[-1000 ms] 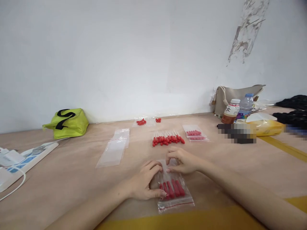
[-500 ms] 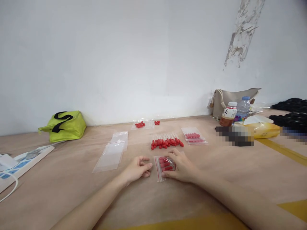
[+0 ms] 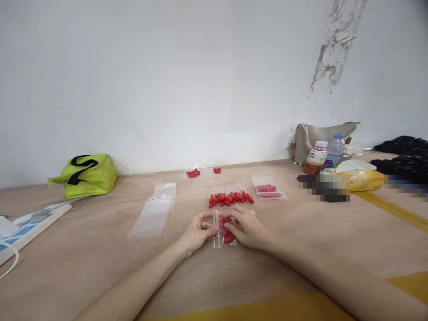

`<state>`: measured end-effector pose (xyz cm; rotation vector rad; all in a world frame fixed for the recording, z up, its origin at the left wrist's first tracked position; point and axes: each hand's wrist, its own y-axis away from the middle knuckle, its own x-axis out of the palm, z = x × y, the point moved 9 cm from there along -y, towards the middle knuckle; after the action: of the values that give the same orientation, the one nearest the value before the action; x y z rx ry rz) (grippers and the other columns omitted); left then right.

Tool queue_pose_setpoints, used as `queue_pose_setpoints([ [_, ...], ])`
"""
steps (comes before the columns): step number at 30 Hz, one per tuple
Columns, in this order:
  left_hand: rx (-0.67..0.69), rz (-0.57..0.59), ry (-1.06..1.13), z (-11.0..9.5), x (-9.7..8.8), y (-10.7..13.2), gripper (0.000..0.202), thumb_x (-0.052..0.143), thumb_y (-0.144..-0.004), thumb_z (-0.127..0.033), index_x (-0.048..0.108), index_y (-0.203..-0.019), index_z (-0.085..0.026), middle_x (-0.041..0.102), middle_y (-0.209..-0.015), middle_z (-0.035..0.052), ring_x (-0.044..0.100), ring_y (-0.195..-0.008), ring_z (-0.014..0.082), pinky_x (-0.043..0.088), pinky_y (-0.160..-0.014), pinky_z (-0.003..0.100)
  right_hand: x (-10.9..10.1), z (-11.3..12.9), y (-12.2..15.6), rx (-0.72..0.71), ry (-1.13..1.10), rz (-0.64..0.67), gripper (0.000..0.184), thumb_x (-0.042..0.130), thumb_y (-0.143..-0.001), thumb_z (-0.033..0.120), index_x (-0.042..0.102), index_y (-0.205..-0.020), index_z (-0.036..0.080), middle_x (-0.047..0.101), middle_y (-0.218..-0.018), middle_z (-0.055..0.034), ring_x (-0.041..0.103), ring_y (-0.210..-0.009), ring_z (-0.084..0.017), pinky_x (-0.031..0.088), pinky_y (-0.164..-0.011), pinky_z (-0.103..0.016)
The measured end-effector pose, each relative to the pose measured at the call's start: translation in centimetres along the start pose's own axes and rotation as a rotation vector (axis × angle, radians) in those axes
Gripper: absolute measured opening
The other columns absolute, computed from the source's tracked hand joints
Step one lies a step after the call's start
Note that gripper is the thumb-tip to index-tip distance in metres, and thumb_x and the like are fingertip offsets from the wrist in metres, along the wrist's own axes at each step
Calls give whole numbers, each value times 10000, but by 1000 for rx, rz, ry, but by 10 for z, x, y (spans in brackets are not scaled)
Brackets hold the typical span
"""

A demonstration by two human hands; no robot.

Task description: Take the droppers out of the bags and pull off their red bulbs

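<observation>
A small clear zip bag (image 3: 224, 229) with red-bulbed droppers inside lies on the brown table (image 3: 100, 267) in front of me. My left hand (image 3: 197, 232) pinches its left edge with curled fingers. My right hand (image 3: 249, 229) rests over the bag's right side, fingers bent on it. Just beyond lies a row of loose red-bulbed droppers (image 3: 230, 196). To their right sit filled bags (image 3: 268, 188). Empty clear bags (image 3: 155, 211) lie to the left.
A lime green bag (image 3: 83, 175) stands at the back left, with a white power strip (image 3: 30, 220) near the left edge. More red pieces (image 3: 200, 172) lie by the wall. Bottles (image 3: 316, 157), a beige pouch (image 3: 321, 133) and a yellow tissue pack (image 3: 363, 176) are at the right.
The filled bag was turned sideways and moved farther from me. My left hand, off the bag half a second ago, now pinches its left edge; my right hand stays on it.
</observation>
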<state>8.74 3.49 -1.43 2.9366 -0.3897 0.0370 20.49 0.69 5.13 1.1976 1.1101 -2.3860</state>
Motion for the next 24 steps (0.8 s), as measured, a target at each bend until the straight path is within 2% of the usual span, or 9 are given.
queue_pose_setpoints([
  [3,27,37,-45,-5,1,1,577,790,-493,-307,547,-982,-120,643,-601,1,605,-594,128,442,-656,249,3,17,-14,-261,126,23,392,436,-756,49,542,-1087,230,516,-1037,-73,447,-943,-171,383,-805,-332],
  [6,51,93,-92,-7,2,3,478,782,-507,-311,595,-903,-120,642,-619,0,598,-614,122,427,-669,239,13,24,-26,-396,227,94,424,494,-713,59,580,-1062,285,502,-1111,-63,409,-1006,-198,343,-840,-376],
  [12,51,192,-116,-5,6,6,366,769,-532,-305,636,-817,-117,643,-695,5,569,-651,104,405,-669,223,19,29,-29,-496,218,99,250,495,-782,149,648,-908,302,560,-1028,-27,421,-981,-178,338,-829,-351],
  [16,28,154,-133,-3,2,5,416,779,-514,-298,640,-859,-111,618,-621,-15,535,-589,83,391,-636,213,17,31,-22,-542,196,45,235,470,-803,154,652,-858,293,584,-984,-15,429,-967,-165,341,-818,-332],
  [18,12,138,-125,-2,-1,4,443,782,-509,-302,641,-881,-108,603,-583,-25,523,-558,76,388,-624,211,15,30,-21,-540,186,14,239,449,-808,140,646,-845,270,601,-942,-13,440,-936,-159,346,-808,-322],
  [21,-16,196,-14,-1,2,4,445,774,-523,-327,644,-892,-115,642,-678,10,563,-630,100,411,-680,236,15,29,-20,-512,197,-21,230,416,-818,128,621,-856,227,611,-915,-25,446,-906,-152,348,-799,-313],
  [24,-55,195,67,0,2,5,393,774,-515,-355,647,-795,-110,645,-710,26,576,-660,118,423,-684,251,18,26,-20,-482,227,-38,210,389,-835,135,590,-864,186,608,-915,-43,453,-891,-156,340,-798,-319],
])
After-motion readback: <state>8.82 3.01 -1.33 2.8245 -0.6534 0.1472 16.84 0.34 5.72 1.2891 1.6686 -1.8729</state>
